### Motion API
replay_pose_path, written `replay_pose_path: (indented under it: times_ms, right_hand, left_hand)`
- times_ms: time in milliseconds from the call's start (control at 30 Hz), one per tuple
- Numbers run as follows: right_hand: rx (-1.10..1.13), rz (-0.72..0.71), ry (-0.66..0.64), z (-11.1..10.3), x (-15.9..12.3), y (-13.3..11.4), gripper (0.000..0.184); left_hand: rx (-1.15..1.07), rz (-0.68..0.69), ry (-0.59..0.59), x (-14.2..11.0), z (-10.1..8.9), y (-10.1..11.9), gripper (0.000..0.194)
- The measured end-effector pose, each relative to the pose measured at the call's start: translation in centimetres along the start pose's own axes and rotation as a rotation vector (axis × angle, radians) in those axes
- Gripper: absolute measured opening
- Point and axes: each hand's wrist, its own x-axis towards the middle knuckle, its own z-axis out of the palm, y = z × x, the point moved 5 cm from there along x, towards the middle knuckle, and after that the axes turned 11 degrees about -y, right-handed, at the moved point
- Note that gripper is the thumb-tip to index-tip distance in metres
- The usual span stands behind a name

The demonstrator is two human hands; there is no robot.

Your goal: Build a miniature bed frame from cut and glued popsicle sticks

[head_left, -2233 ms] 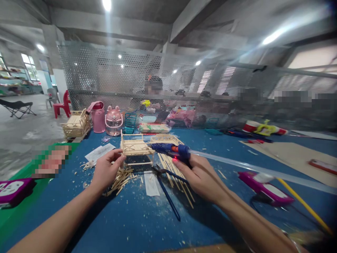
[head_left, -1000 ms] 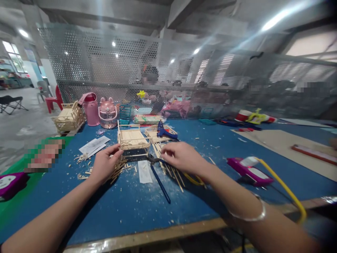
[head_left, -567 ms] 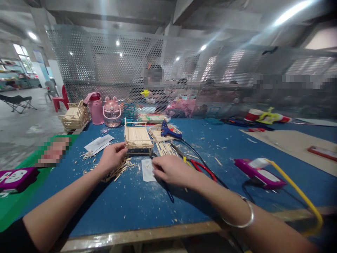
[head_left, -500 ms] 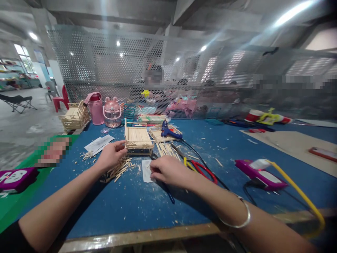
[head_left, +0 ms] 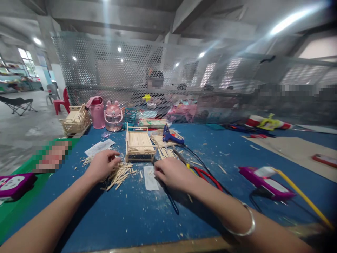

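A small model bed [head_left: 140,142] built of pale wooden sticks stands upright on the blue table [head_left: 123,221]. My left hand [head_left: 102,164] is open, fingers apart, just left of the bed and not touching it. Under and beside it lies a heap of short stick pieces [head_left: 119,175]. My right hand [head_left: 173,172] has its fingers curled together beside a small white paper [head_left: 151,179] with tiny bits on it; what they hold, if anything, is hidden. A dark blue tool handle [head_left: 171,202] sticks out below that hand, its kind unclear.
Behind my right hand are a blue glue gun [head_left: 172,136] on a stick panel, loose sticks [head_left: 165,153] and red-handled pliers [head_left: 209,175]. Purple power strip [head_left: 267,182] at right; pink bottles [head_left: 113,116] and another stick model [head_left: 75,121] at the back left. A person [head_left: 155,91] sits behind the mesh.
My left hand has let go of the model bed and drawn back left over the stick pieces. My right hand stays by the white paper. The view has tilted up slightly.
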Motion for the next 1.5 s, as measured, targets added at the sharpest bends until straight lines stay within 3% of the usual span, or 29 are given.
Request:
replay_pose_path:
  times_ms: [167,367,533,867,1100,1233,1367,1500]
  right_hand:
    - [0.050,0.076,0.023,0.0,-0.9,2.5,0.012]
    - [0.155,-0.026,0.024,-1.4,-1.2,1.5,0.013]
    - [0.236,-0.158,-0.019,-1.5,-0.9,0.1,0.015]
    - [0.252,-0.247,0.123,-1.7,-1.6,-0.3,0.020]
    - [0.250,-0.254,0.088,-1.5,-1.9,-0.4,0.018]
    - [0.243,-0.226,0.063,-1.2,-1.8,-0.5,0.022]
    - [0.237,-0.228,0.056,-1.4,-1.4,-1.2,0.024]
    - [0.320,-0.261,0.160,-2.3,-0.3,-2.5,0.021]
  left_hand:
    - [0.149,-0.125,-0.009,0.0,-2.2,-1.7,0.031]
    - [0.311,-0.244,-0.025,-0.4,-4.6,-3.9,0.029]
    - [0.375,-0.268,-0.114,-0.6,-4.5,-4.7,0.023]
    - [0.353,-0.202,-0.206,-0.1,-2.5,-3.5,0.017]
    - [0.407,-0.210,-0.126,0.0,-1.1,-3.1,0.019]
    - [0.383,-0.206,-0.049,-0.1,-2.5,-2.9,0.021]
    - [0.189,-0.161,-0.028,-0.5,-3.8,-1.5,0.032]
    - [-0.653,0.014,-0.211,-1.3,-1.8,1.2,0.031]
